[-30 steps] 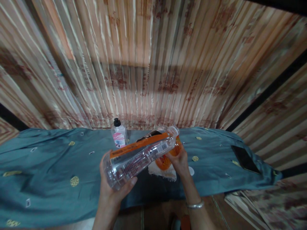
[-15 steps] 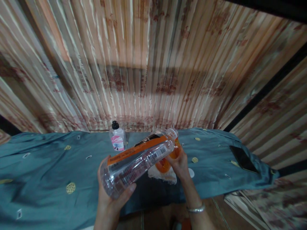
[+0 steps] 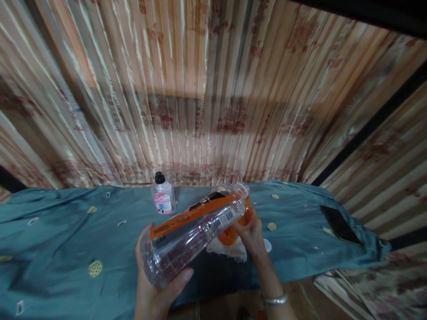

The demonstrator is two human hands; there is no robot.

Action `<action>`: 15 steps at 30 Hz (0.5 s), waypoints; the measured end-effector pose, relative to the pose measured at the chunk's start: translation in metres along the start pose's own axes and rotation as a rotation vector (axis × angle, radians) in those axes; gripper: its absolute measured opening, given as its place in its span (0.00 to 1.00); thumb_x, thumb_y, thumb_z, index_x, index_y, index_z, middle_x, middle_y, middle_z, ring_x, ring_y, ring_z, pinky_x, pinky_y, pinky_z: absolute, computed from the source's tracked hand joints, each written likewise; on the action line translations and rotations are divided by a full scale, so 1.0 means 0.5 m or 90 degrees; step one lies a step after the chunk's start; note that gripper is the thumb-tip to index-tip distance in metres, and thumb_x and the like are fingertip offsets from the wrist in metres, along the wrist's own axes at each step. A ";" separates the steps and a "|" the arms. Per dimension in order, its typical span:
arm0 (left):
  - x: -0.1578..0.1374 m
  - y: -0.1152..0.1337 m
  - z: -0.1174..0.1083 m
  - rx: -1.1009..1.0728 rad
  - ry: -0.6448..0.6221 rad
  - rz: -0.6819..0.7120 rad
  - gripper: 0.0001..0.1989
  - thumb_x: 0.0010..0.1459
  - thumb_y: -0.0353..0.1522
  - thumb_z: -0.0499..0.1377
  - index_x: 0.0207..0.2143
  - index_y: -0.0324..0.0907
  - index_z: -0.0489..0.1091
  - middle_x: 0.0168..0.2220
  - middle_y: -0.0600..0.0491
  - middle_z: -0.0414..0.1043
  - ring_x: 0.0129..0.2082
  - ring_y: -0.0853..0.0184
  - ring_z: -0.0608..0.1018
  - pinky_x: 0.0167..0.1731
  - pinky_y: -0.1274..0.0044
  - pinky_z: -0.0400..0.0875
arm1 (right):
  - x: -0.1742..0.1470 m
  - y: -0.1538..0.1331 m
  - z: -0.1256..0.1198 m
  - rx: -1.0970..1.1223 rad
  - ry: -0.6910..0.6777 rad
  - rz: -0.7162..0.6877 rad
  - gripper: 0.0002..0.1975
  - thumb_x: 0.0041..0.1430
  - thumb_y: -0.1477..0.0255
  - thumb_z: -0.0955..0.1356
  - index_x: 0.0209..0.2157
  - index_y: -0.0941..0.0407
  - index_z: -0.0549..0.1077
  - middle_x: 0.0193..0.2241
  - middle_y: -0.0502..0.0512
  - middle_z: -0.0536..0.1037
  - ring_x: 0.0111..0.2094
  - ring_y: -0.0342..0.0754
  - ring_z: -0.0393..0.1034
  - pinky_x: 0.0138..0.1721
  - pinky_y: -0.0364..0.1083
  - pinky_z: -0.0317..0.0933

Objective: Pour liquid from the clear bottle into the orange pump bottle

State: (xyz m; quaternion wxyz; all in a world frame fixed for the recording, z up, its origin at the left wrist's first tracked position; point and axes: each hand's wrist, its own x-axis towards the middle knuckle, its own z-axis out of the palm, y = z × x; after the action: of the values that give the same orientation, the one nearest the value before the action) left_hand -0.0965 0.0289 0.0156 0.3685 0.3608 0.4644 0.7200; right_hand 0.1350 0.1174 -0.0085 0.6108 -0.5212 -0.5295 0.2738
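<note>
My left hand is closed around the base of a large clear plastic bottle with an orange and black label. The bottle is tilted, its uncapped neck up and to the right. Behind that neck, my right hand grips an orange bottle, partly hidden by the clear one. Whether the two mouths touch, I cannot tell. Under the orange bottle lies a white fringed cloth. A round white disc, perhaps a lid, rests just right of my right wrist.
A small clear bottle with a black cap and pink label stands at the back left. A dark flat phone-like slab lies at the right on the teal patterned cloth. Pleated curtains hang behind, and a dark pole slants at right.
Both hands keep their grips, and the clear bottle stays tilted at nearly the same angle. The whole view has shifted slightly, so things sit a little lower in it.
</note>
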 end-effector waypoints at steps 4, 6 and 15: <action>-0.005 0.006 0.004 -0.018 -0.008 0.000 0.53 0.34 0.44 0.79 0.63 0.50 0.63 0.53 0.45 0.75 0.49 0.48 0.81 0.39 0.64 0.83 | -0.001 0.008 -0.002 -0.011 -0.008 -0.007 0.34 0.46 0.62 0.80 0.55 0.57 0.75 0.45 0.61 0.85 0.46 0.62 0.82 0.48 0.58 0.77; -0.006 0.007 0.003 -0.020 -0.008 -0.001 0.52 0.35 0.45 0.78 0.63 0.51 0.63 0.52 0.46 0.76 0.48 0.47 0.81 0.37 0.64 0.84 | -0.001 0.011 -0.004 -0.024 -0.013 -0.008 0.35 0.46 0.62 0.80 0.56 0.57 0.74 0.47 0.62 0.85 0.48 0.62 0.81 0.50 0.58 0.76; -0.012 -0.004 -0.012 0.017 0.007 0.010 0.52 0.36 0.45 0.78 0.63 0.49 0.64 0.55 0.43 0.73 0.47 0.48 0.81 0.34 0.66 0.83 | -0.002 0.015 -0.004 -0.033 -0.011 -0.005 0.36 0.45 0.62 0.80 0.56 0.56 0.74 0.49 0.62 0.84 0.50 0.63 0.80 0.51 0.60 0.75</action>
State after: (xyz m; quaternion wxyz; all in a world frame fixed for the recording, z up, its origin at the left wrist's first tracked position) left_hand -0.0983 0.0219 0.0106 0.3557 0.3651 0.4729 0.7187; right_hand 0.1384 0.1180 -0.0154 0.5938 -0.5322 -0.5434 0.2623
